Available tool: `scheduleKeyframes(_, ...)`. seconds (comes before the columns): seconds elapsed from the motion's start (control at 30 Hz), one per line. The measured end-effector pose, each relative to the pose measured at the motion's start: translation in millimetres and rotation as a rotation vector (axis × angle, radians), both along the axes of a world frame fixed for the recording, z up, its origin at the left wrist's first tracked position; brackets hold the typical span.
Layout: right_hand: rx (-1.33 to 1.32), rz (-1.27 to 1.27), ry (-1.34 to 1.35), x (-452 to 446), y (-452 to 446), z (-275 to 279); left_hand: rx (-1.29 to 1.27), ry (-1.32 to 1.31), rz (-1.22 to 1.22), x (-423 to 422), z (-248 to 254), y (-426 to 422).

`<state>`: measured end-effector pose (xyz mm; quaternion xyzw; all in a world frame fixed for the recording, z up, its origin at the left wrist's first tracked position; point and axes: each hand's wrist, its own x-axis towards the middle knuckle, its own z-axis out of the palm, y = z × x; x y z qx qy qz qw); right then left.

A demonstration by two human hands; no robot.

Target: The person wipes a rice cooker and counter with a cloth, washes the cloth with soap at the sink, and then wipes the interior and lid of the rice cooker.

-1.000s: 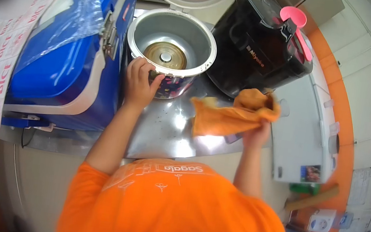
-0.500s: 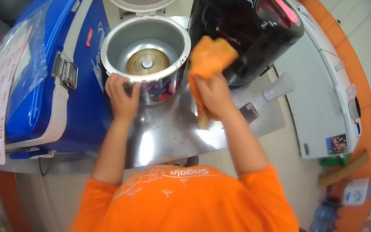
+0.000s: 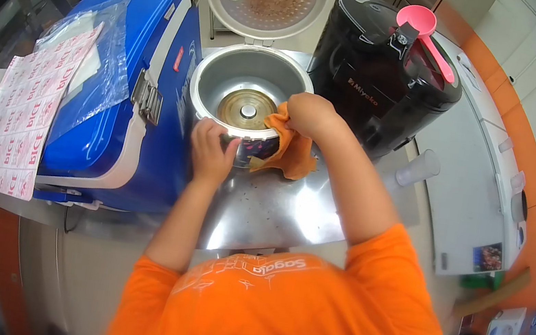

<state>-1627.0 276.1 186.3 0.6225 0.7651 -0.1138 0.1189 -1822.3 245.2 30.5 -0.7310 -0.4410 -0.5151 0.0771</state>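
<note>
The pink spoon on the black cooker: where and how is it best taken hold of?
Probably best by the handle end of the pink spoon, coming from the person's front right. The handle is long and thin and points that way, while the round bowl is farther from the person. The right hand holds the orange cloth, so free it first.

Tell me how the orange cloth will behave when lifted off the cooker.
The orange cloth should flop rather than hold a shape: it drapes in folds over the edge of the open cooker. It is probably light, since the right hand alone bunches it.
</note>
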Motion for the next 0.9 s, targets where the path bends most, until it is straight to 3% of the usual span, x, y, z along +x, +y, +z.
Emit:
scheduleKeyframes(0.27,0.182,0.089,0.037,18,5,-25,0.041,0.031,0.001,-3,3,2)
scheduleKeyframes(0.33,0.141,0.087,0.254,34,-18,-21,0.035,0.041,0.0,-8,6,4)
scheduleKeyframes(0.43,-0.099,-0.145,1.277,78,-72,-51,0.013,-0.001,-0.003,-5,7,3)
scheduleKeyframes(0.47,-0.109,-0.175,1.291,95,-84,-82,0.021,-0.022,0.0,-4,9,2)
scheduleKeyframes(0.5,0.041,-0.21,0.972,88,-107,-85,0.027,-0.034,-0.003,-4,8,2)
scheduleKeyframes(0.6,-0.031,-0.522,1.186,88,-150,-100,0.0,-0.027,-0.019,-6,7,-4)
scheduleKeyframes(0.67,-0.025,-0.378,1.305,73,-170,-109,-0.016,-0.079,-0.008,5,9,-29)
scheduleKeyframes(0.7,-0.058,-0.247,1.221,61,-179,-115,-0.115,-0.139,-0.131,9,6,-49)
scheduleKeyframes(0.73,0.252,-0.055,1.402,47,-177,-139,-0.22,-0.143,-0.39,15,11,-63)
scheduleKeyframes(0.77,0.148,-0.127,1.47,36,-186,-127,-0.328,-0.148,-0.64,21,13,-77)
scheduleKeyframes(0.8,0.209,-0.057,1.379,32,-186,-144,-0.707,-0.229,-0.767,31,6,-96)
scheduleKeyframes(0.83,0.058,-0.087,1.399,37,-192,-134,-1.094,-0.309,-0.867,39,-3,-111)
scheduleKeyframes(0.9,-0.09,-0.046,1.368,60,-197,-132,-1.232,-0.304,-0.86,42,-18,-113)
